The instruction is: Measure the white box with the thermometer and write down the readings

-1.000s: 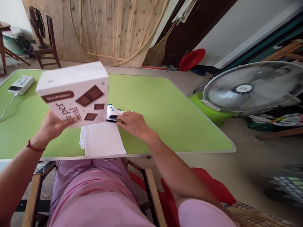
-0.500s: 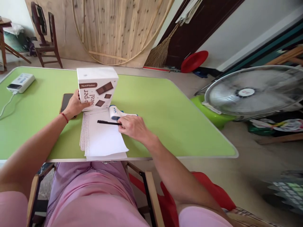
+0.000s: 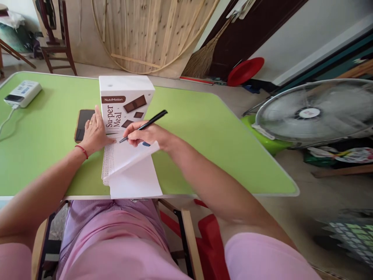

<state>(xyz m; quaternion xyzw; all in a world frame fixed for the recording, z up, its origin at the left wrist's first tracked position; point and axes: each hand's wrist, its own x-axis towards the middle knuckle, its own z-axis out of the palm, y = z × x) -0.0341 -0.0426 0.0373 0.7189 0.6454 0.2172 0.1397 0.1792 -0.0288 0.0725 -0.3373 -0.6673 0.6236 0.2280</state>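
Observation:
My right hand [image 3: 148,135] grips a black pen [image 3: 154,118], its tip pointing down-left at the top of the notebook [image 3: 132,186]. One sheet of paper [image 3: 136,157] is lifted and curled beneath that hand. My left hand [image 3: 94,132] lies with fingers stretched out beside the lower left edge of a white NutriMotion box [image 3: 125,83], its thumb at the notebook's top left corner. The box stands upright behind the notebook. A dark phone [image 3: 83,122] is partly covered by my left hand. Only a blue bit of the thermometer gun [image 3: 146,144] shows under my right hand.
The green table [image 3: 221,155] holds these things. A white power bank [image 3: 23,93] with a cable lies at its far left. Past the right edge stands a large fan [image 3: 309,112], with a red basin [image 3: 245,72] farther back. A wooden chair [image 3: 55,46] is beyond the table.
My right hand has moved up and turned the pen into a writing hold. A notebook sheet has curled up. My left hand has slid down from the box's face to its lower edge.

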